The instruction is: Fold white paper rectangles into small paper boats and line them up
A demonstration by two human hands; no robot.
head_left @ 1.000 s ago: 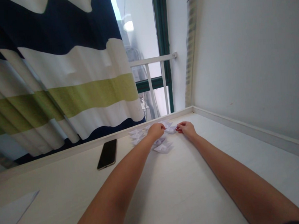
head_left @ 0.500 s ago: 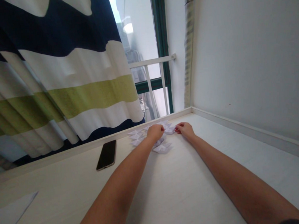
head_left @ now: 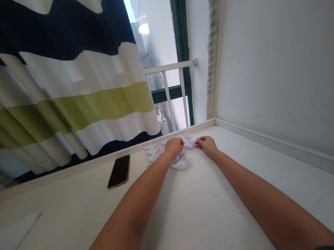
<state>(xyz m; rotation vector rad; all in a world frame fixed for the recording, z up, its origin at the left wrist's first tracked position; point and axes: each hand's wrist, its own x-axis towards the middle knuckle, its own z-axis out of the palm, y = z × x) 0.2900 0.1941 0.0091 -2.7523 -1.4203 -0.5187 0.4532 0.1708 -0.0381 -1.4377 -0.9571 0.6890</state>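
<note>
The curled left hand [head_left: 173, 147] sits over small white folded-paper boats [head_left: 182, 164] at centre; the right hand [head_left: 207, 144] pinches at their edge, any grip unclear.

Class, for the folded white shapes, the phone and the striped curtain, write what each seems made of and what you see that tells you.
The folded shapes look like thin matt paper: sharp creases. The phone seems glass-fronted: a dark, glossy face; its rim may be metal. The striped curtain looks like woven fabric: soft hanging folds.
</note>
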